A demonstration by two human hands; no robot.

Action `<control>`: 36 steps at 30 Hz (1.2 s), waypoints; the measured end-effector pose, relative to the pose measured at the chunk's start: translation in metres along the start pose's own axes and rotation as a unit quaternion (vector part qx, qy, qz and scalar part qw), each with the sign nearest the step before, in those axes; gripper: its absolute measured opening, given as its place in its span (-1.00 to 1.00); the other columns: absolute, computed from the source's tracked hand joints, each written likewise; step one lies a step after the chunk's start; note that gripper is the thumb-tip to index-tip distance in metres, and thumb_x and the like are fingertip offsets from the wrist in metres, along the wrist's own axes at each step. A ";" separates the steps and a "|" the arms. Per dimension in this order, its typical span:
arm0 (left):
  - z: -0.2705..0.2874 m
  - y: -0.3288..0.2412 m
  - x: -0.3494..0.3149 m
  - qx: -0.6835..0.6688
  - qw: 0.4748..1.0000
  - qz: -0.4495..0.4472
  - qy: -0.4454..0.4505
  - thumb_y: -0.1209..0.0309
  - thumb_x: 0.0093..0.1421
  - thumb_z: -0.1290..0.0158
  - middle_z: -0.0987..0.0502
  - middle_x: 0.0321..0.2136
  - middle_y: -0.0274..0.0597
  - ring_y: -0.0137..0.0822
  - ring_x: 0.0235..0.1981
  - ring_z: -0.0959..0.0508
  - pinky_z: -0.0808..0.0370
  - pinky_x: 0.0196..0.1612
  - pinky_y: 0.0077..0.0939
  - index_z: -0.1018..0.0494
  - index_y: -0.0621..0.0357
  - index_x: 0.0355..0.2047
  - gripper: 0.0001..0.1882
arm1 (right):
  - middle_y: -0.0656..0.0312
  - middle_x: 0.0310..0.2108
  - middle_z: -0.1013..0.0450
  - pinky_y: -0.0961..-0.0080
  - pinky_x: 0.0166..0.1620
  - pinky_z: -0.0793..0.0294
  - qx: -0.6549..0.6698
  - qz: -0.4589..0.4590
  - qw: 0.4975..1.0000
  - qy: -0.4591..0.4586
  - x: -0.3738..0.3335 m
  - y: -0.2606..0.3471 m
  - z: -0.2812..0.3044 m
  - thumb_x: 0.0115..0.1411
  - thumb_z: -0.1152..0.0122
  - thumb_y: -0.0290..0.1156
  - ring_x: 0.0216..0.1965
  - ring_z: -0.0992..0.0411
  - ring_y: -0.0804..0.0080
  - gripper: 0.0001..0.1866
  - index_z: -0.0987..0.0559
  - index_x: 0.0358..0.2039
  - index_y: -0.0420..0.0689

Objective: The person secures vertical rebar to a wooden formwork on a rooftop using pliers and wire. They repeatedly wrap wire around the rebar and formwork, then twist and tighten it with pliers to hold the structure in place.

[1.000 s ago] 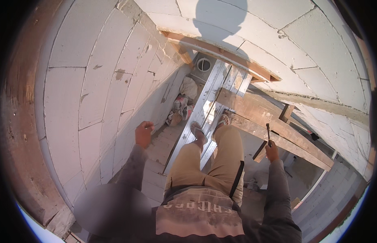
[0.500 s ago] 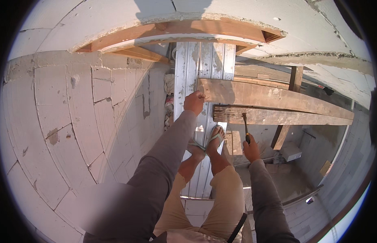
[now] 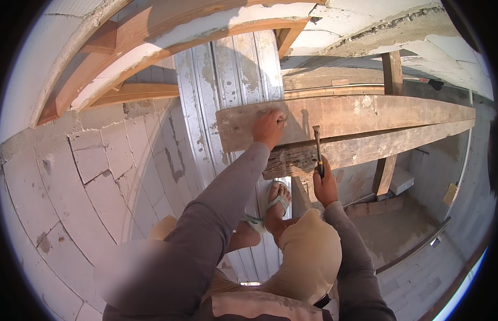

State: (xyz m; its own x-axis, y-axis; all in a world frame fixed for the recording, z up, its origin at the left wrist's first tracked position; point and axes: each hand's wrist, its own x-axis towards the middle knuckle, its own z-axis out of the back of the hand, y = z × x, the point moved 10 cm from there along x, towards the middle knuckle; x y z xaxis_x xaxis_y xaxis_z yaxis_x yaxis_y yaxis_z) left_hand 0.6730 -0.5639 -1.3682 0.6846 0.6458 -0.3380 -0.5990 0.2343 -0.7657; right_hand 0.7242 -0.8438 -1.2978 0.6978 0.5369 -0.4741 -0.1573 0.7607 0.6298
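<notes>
My left hand [image 3: 269, 129] is closed, fingers pinched together, over the left end of the upper wooden plank [image 3: 367, 113]. Whatever lies between those fingertips is too small to make out. A hammer [image 3: 318, 143] with a black and yellow grip is held in my right hand [image 3: 326, 183]. Its head is over the upper plank, to the right of my left hand, and throws a shadow on the wood. Below runs a second, rougher plank [image 3: 361, 151], its left end dark and splintered.
My sandalled feet are on a ribbed metal deck [image 3: 201, 107]. A pale block wall [image 3: 72, 187] rises at left, and a wooden frame [image 3: 179, 45] spans the far side. Upright posts [image 3: 392, 72] stand by the planks. On the right, a lower floor [image 3: 388, 230] lies far beneath.
My left hand has moved right, from the plank's end to above its face. The hammer has risen from the lower plank to the upper one. My view has turned and my knees are more bent.
</notes>
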 end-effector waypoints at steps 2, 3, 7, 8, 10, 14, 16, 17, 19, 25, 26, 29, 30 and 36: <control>0.013 -0.011 -0.007 0.003 0.998 -0.051 -0.043 0.35 0.09 -0.41 -0.59 -0.20 -0.19 -0.04 -0.16 -0.61 -0.54 -0.09 -0.19 -0.55 0.12 -0.29 -0.73 | -0.15 -0.13 -0.58 0.07 -0.02 -0.53 0.037 -0.001 0.999 -0.007 0.008 -0.003 -0.007 0.38 -0.08 -0.38 -0.12 -0.58 -0.17 -0.39 -0.30 0.42 -0.12; 0.014 -0.009 -0.007 -0.007 0.998 -0.049 -0.035 0.34 0.07 -0.42 -0.55 -0.20 -0.18 -0.04 -0.15 -0.59 -0.53 -0.09 -0.18 -0.54 0.13 -0.30 -0.71 | -0.15 -0.10 -0.58 0.09 0.00 -0.53 0.063 -0.018 0.998 -0.005 0.011 -0.008 -0.012 0.38 -0.08 -0.38 -0.10 -0.59 -0.15 -0.39 -0.30 0.43 -0.12; 0.012 -0.003 -0.005 -0.025 0.999 -0.032 -0.010 0.30 0.04 -0.45 -0.48 -0.24 -0.20 -0.06 -0.14 -0.54 -0.51 -0.09 -0.16 -0.52 0.12 -0.33 -0.67 | -0.13 0.01 -0.57 0.16 0.07 -0.53 0.060 0.053 0.996 -0.043 0.024 -0.007 -0.018 0.39 -0.09 -0.38 -0.02 -0.58 -0.12 -0.39 -0.30 0.44 -0.14; 0.012 -0.004 -0.006 -0.022 0.999 -0.025 -0.004 0.28 0.04 -0.45 -0.48 -0.26 -0.21 -0.07 -0.15 -0.54 -0.50 -0.09 -0.16 -0.53 0.11 -0.33 -0.67 | -0.14 0.02 -0.57 0.16 0.08 -0.53 0.062 0.063 0.995 -0.046 0.028 -0.005 -0.020 0.39 -0.09 -0.38 -0.01 -0.58 -0.12 -0.39 -0.31 0.43 -0.14; 0.009 -0.014 -0.012 0.032 0.999 -0.024 -0.019 0.28 0.07 -0.43 -0.50 -0.25 -0.23 -0.07 -0.17 -0.56 -0.51 -0.11 -0.17 -0.56 0.08 -0.35 -0.72 | -0.16 0.06 -0.56 0.17 0.10 -0.52 0.065 0.081 0.993 -0.053 0.035 -0.002 -0.020 0.39 -0.10 -0.39 0.02 -0.57 -0.12 -0.40 -0.32 0.43 -0.15; 0.001 -0.021 -0.019 0.096 0.992 -0.047 -0.072 0.27 0.12 -0.38 -0.55 -0.23 -0.28 -0.08 -0.19 -0.59 -0.52 -0.16 -0.19 -0.63 -0.02 -0.36 -0.83 | -0.19 0.06 -0.56 0.15 0.10 -0.52 0.085 0.077 0.993 -0.033 0.040 0.006 -0.024 0.38 -0.11 -0.41 0.04 -0.57 -0.14 -0.42 -0.35 0.41 -0.16; -0.002 -0.015 -0.018 0.080 0.993 -0.030 -0.077 0.28 0.13 -0.37 -0.57 -0.22 -0.29 -0.08 -0.19 -0.60 -0.52 -0.17 -0.18 -0.65 -0.04 -0.34 -0.86 | -0.19 0.04 -0.56 0.14 0.09 -0.53 0.084 0.079 0.993 -0.020 0.040 0.010 -0.025 0.38 -0.12 -0.42 0.04 -0.57 -0.15 -0.42 -0.36 0.40 -0.17; -0.003 -0.015 -0.016 0.069 0.994 -0.022 -0.078 0.29 0.14 -0.37 -0.58 -0.22 -0.29 -0.08 -0.18 -0.61 -0.53 -0.18 -0.17 -0.66 -0.05 -0.34 -0.87 | -0.20 0.03 -0.57 0.14 0.09 -0.53 0.076 0.088 0.993 -0.022 0.040 0.008 -0.025 0.38 -0.13 -0.42 0.03 -0.57 -0.15 -0.43 -0.37 0.39 -0.18; -0.005 -0.014 -0.015 0.066 0.995 -0.020 -0.066 0.29 0.15 -0.36 -0.57 -0.22 -0.29 -0.09 -0.20 -0.61 -0.53 -0.18 -0.17 -0.66 -0.04 -0.32 -0.87 | -0.20 0.02 -0.57 0.14 0.08 -0.54 0.060 0.105 0.992 -0.025 0.038 0.004 -0.027 0.38 -0.13 -0.41 0.02 -0.57 -0.17 -0.43 -0.37 0.38 -0.20; 0.009 -0.012 -0.014 0.014 0.997 -0.024 -0.076 0.31 0.16 -0.35 -0.56 -0.26 -0.26 -0.15 -0.23 -0.61 -0.52 -0.17 -0.19 -0.65 0.02 -0.30 -0.85 | -0.23 0.03 -0.57 0.14 0.09 -0.55 0.116 0.055 0.992 -0.001 0.042 -0.012 -0.038 0.40 -0.13 -0.40 0.03 -0.57 -0.17 -0.45 -0.37 0.37 -0.24; 0.009 -0.013 -0.015 -0.007 0.997 -0.024 -0.076 0.32 0.15 -0.35 -0.55 -0.27 -0.25 -0.15 -0.24 -0.61 -0.51 -0.17 -0.19 -0.65 0.02 -0.29 -0.84 | -0.23 0.04 -0.56 0.14 0.10 -0.55 0.113 0.053 0.992 -0.006 0.041 -0.015 -0.039 0.41 -0.12 -0.39 0.03 -0.57 -0.17 -0.45 -0.37 0.37 -0.24; 0.005 -0.011 -0.012 0.017 0.998 0.017 -0.061 0.34 0.13 -0.37 -0.54 -0.28 -0.23 -0.14 -0.26 -0.60 -0.50 -0.18 -0.20 -0.64 0.04 -0.32 -0.85 | -0.10 -0.09 -0.56 0.23 -0.05 -0.55 0.094 0.080 0.992 -0.027 0.040 -0.024 -0.043 0.43 -0.11 -0.39 -0.15 -0.56 0.03 -0.46 -0.36 0.38 -0.21; 0.005 -0.012 -0.011 0.016 0.998 0.019 -0.058 0.34 0.13 -0.37 -0.54 -0.28 -0.23 -0.14 -0.26 -0.59 -0.50 -0.18 -0.20 -0.64 0.06 -0.34 -0.85 | 0.04 -0.22 -0.57 0.32 -0.20 -0.55 0.069 0.104 0.992 -0.036 0.040 -0.023 -0.043 0.45 -0.09 -0.39 -0.34 -0.54 0.23 -0.46 -0.35 0.39 -0.20; 0.003 -0.008 -0.008 0.037 0.998 0.015 -0.054 0.34 0.10 -0.39 -0.54 -0.30 -0.19 -0.07 -0.25 -0.58 -0.48 -0.17 -0.15 -0.61 0.12 -0.43 -0.82 | -0.19 0.10 -0.54 0.04 0.05 -0.58 0.041 0.001 0.999 0.023 0.036 0.004 -0.036 0.44 -0.06 -0.40 0.03 -0.55 -0.25 -0.39 -0.26 0.47 -0.01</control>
State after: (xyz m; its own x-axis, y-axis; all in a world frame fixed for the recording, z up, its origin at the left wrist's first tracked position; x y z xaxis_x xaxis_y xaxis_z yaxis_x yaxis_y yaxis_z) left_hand 0.6709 -0.5689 -1.3572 0.6191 0.7270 -0.2970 -0.6513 0.2640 -0.7114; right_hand 0.7232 -0.8080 -1.3345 0.6651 0.5558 -0.4987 -0.0993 0.7277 0.6787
